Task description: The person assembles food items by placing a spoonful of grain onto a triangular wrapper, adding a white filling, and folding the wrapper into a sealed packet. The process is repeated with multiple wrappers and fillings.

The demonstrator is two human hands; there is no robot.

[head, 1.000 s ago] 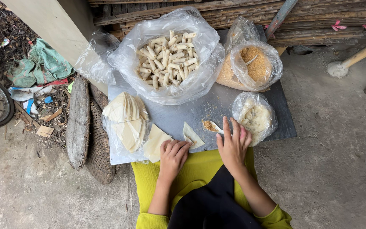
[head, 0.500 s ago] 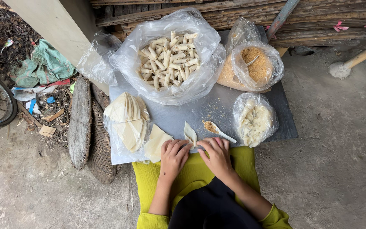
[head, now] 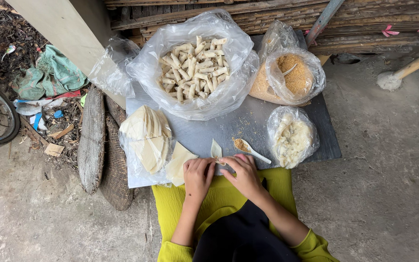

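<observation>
Person sits at the near edge of a grey board (head: 248, 121), both hands down at its front rim. Left hand (head: 198, 175) & right hand (head: 242, 173) meet fingertip to fingertip over a pale wrapper (head: 216, 150). The wrapper's pointed end sticks up just beyond the fingers, its near end tucked under them. Fingers of both hands are curled in and pinched on that near end; can't tell how tight, since the tips hide the contact.

Just right of the wrapper, touching the right hand's knuckles or v. close, lies a white spoon (head: 249, 149) w/ brown filling in its bowl, handle pointing right. Left of the left hand: a loose sheet (head: 179, 162) lying flat, then a fanned stack of wrappers (head: 146, 138) on clear plastic.

Further back on the board, well apart from the hands: big clear bag of rolled pieces (head: 196, 68), a bag of brown crumbs (head: 292, 77) w/ a spoon handle poking out, and on the right side a small bag of whitish mash (head: 293, 138).
</observation>
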